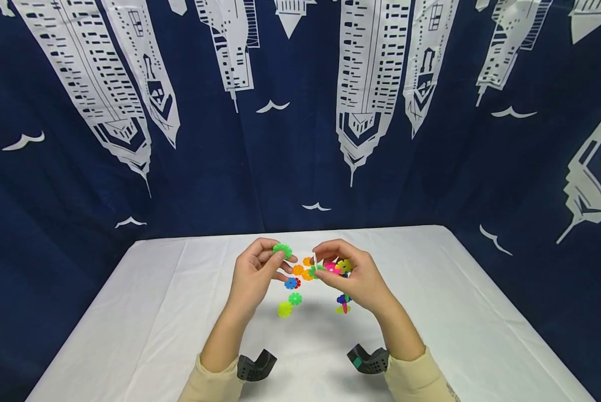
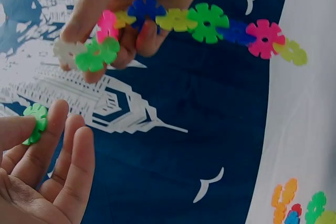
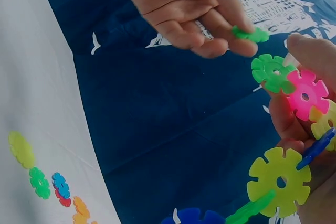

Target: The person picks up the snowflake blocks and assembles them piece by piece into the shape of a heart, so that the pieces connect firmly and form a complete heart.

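Observation:
My left hand [image 1: 250, 276] pinches a green snowflake disc [image 1: 282, 250] between thumb and forefinger; its other fingers are spread. Across from it, my right hand [image 1: 358, 276] grips a chain of interlocked snowflake discs. At the chain's end a white disc [image 2: 65, 51] sits by the right thumb, joined to a green disc [image 2: 100, 53]. Pink, yellow, blue and green discs follow, and the chain hangs below the right palm, ending in a yellow disc [image 2: 292, 52]. In the right wrist view, a gap separates the left hand's green disc [image 3: 251, 34] from the chain.
Loose discs lie on the white-covered table [image 1: 180, 318] under the hands: yellow [image 1: 285, 309], green [image 1: 295, 298], blue [image 1: 291, 283] over red, and several orange [image 1: 297, 270]. A dark blue curtain [image 1: 280, 167] with white building prints hangs behind the table.

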A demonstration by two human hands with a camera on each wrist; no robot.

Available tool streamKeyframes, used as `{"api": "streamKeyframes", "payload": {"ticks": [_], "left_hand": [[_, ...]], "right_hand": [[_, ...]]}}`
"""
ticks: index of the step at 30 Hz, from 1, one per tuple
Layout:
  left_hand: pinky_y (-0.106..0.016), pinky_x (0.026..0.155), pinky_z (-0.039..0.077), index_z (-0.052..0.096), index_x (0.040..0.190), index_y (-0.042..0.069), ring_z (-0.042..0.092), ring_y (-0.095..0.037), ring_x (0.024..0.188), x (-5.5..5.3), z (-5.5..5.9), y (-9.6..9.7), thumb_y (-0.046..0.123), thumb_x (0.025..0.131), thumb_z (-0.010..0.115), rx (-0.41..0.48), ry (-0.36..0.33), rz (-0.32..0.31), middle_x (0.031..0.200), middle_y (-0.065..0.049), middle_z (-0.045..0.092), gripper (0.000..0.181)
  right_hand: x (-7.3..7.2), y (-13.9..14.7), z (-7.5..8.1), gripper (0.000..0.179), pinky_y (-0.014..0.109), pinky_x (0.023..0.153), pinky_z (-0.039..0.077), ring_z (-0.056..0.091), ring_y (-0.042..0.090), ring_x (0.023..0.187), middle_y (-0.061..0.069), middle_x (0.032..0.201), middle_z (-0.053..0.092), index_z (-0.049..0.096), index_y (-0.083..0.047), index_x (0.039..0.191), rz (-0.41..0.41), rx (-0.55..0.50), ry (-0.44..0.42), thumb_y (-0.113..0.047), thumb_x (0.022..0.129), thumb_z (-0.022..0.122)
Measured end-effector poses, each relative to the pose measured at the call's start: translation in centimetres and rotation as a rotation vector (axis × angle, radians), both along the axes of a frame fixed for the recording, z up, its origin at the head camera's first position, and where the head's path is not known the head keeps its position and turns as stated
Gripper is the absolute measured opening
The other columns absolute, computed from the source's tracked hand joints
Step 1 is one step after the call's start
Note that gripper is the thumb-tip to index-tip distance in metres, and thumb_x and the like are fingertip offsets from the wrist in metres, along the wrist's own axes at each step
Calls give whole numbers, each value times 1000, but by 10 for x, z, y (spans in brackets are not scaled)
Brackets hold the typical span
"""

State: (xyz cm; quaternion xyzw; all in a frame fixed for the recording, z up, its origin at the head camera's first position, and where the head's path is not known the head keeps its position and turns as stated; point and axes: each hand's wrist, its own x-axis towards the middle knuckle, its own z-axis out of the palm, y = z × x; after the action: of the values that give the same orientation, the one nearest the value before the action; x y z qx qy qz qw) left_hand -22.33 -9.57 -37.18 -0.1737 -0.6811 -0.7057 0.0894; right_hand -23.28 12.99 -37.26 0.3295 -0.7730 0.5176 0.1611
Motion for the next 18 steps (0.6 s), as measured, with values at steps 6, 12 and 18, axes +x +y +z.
{"api": "streamKeyframes", "payload": {"ticks": [6,12,18], "left_hand": [[-31,63,61,53,116,5,67,-22,64,7,5,4,8,99,60,-47,100,-14,91,-26,72,19],[-31,57,59,46,118,0,62,-24,58,9,2,8,0,98,58,-95,257,-74,81,-28,69,23],[-29,52,57,47,115,-2,59,-22,53,8,-2,13,-6,96,57,-86,346,-99,76,-27,67,21]], "right_hand": [[1,0,0,32,26,79,58,66,12,87,-1,97,71,68,-17,112,14,20,6,-9,83,80],[1,-1,0,30,25,76,58,65,14,86,2,96,71,71,-14,110,54,6,17,-9,83,81],[3,0,1,30,26,75,60,66,14,87,5,100,74,72,-13,110,98,-28,-31,-8,82,81]]}}
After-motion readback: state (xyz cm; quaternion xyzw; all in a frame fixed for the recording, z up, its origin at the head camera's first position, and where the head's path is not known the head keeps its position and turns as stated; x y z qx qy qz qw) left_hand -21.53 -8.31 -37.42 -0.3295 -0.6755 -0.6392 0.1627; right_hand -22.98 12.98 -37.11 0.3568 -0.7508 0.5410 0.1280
